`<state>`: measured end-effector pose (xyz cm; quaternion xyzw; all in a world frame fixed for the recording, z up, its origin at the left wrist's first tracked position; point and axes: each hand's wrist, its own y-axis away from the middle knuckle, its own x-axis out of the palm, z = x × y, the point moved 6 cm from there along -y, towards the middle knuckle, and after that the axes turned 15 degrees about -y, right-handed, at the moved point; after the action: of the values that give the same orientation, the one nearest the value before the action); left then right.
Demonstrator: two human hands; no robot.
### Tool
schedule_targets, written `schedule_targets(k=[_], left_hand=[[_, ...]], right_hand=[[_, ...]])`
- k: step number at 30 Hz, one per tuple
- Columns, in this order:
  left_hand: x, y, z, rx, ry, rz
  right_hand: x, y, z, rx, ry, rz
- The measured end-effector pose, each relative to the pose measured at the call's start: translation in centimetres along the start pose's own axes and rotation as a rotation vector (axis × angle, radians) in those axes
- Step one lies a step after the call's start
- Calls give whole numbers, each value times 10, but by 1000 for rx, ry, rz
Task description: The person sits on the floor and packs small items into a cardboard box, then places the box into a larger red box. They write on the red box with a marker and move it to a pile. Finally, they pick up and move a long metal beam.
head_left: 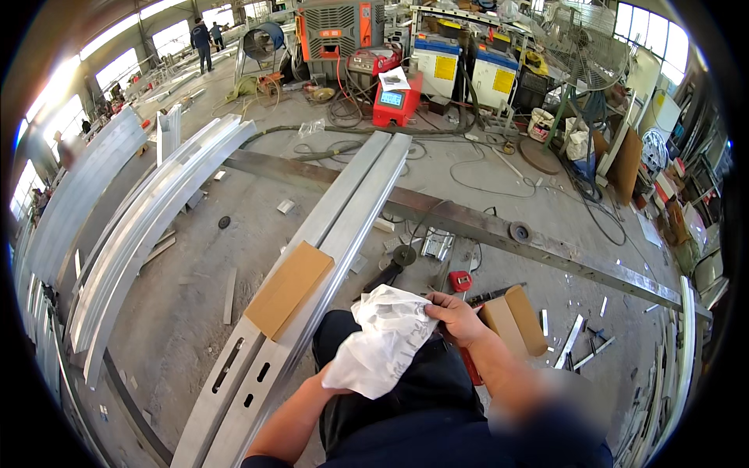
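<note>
A crumpled white plastic bag (390, 347) is held over my lap between both hands. My right hand (459, 318) pinches its upper right edge between thumb and fingers. At its lower left corner is my left hand (331, 382), closed on the bag, with most of its fingers hidden underneath. What the bag contains, if anything, does not show. Left of my knees, a closed brown cardboard box (290, 288) lies across two parallel silver metal profiles (355, 222) with slots cut in their near ends. An open cardboard box (511, 320) sits beside my right forearm.
An angle grinder (390, 269) and a red tape measure (461, 281) lie beyond my knees. A steel beam (468, 226) crosses under the profiles. More long profiles (168, 203) are stacked left. Cables, a red machine (398, 100) and a large fan (585, 51) stand farther back.
</note>
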<state>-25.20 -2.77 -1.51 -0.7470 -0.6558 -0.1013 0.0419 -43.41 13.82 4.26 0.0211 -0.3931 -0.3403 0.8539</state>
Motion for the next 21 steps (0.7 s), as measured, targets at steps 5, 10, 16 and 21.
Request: schedule_targets(k=[5, 10, 16, 21], left_hand=[[-29, 18, -49, 20, 309, -394], [-28, 45, -56, 68, 281, -444], [-28, 61, -50, -36, -163, -728], [-47, 95, -91, 194, -545, -1029]], right_hand=[[-1, 4, -4, -18, 167, 13], [-7, 6, -24, -32, 122, -24], [25, 12, -14, -80, 377, 182], [1, 5, -3, -210, 337, 14]])
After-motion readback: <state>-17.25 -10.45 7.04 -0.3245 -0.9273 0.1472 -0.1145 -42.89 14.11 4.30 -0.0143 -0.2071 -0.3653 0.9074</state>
